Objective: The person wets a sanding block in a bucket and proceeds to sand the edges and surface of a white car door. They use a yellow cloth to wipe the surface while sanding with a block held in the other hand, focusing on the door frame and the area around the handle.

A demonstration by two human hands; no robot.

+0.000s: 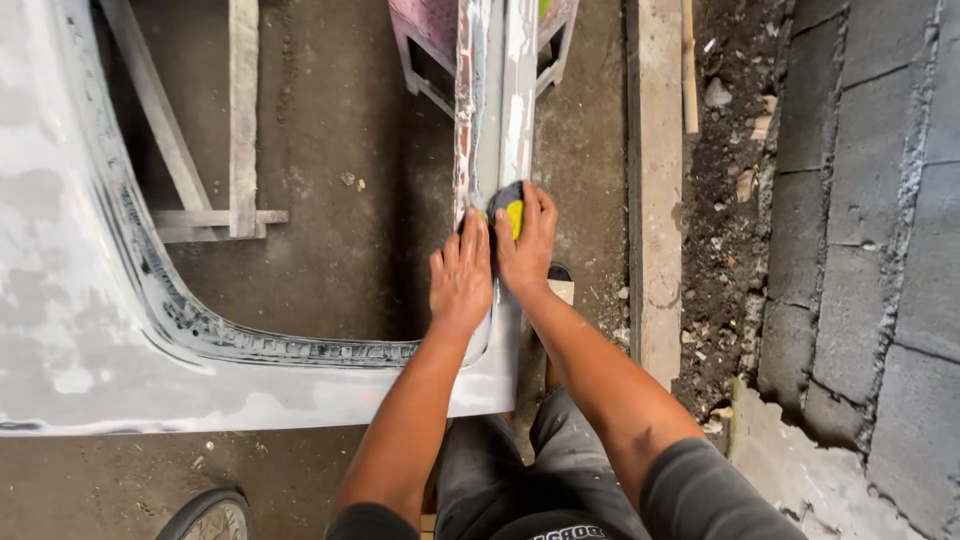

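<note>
A grey, primer-coated car door frame [90, 300] lies flat in front of me, its narrow window pillar [505, 110] running away from me. My right hand [527, 245] presses a yellow sanding block wrapped in dark abrasive paper [511, 207] onto the pillar. My left hand [460, 275] lies flat beside it, fingers together, resting on the pillar's left edge and touching the block's side. Both forearms reach forward from the bottom of the view.
A metal stand [425, 60] holds the pillar's far end. Grey metal bars [240, 120] lie on the concrete floor seen through the window opening. A concrete curb [655, 200], rubble and a block wall [880, 250] run along the right. A wheel [205, 515] shows at bottom left.
</note>
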